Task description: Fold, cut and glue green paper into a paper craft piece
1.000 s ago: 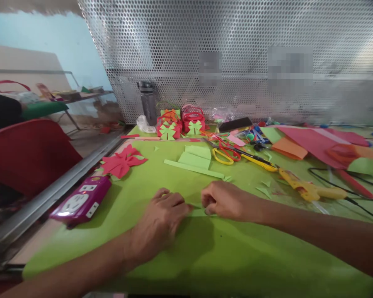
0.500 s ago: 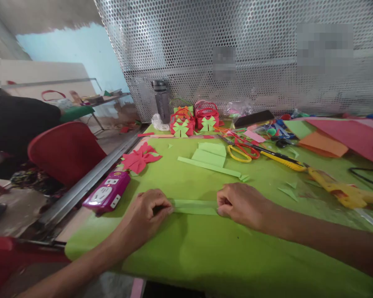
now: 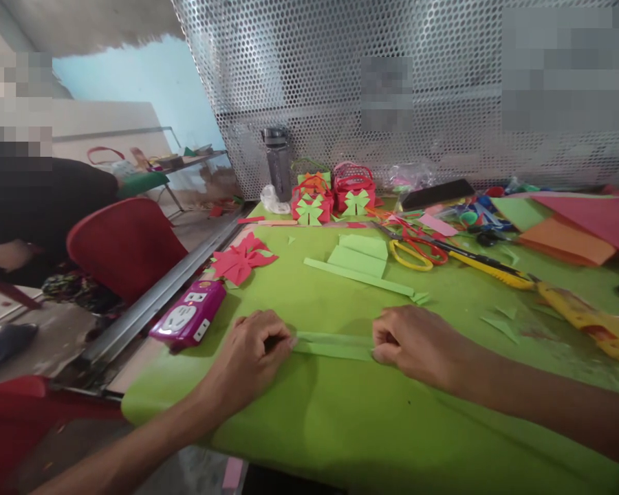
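Observation:
A narrow green paper strip [image 3: 333,345] stretches between my hands, just above or on the green tabletop; I cannot tell which. My left hand [image 3: 261,347] pinches its left end between thumb and fingers. At the other end my right hand [image 3: 410,344] grips it with curled fingers. Lengthwise fold lines show along the strip. Behind it lie a folded green paper piece [image 3: 360,254] and a thin green paper strip [image 3: 358,277]. A red paper flower [image 3: 242,259] rests beyond my left hand.
A purple power socket block [image 3: 188,315] sits at the table's left edge. Scissors [image 3: 411,254], a yellow cutter knife [image 3: 495,270] and a yellow glue gun [image 3: 591,316] lie to the right. Small red paper bags [image 3: 355,196] and a bottle [image 3: 278,165] stand behind. A person [image 3: 36,206] sits at left.
The camera view has turned slightly left, so everything appears shifted right. Both hands keep their hold on the green strip, with little visible movement.

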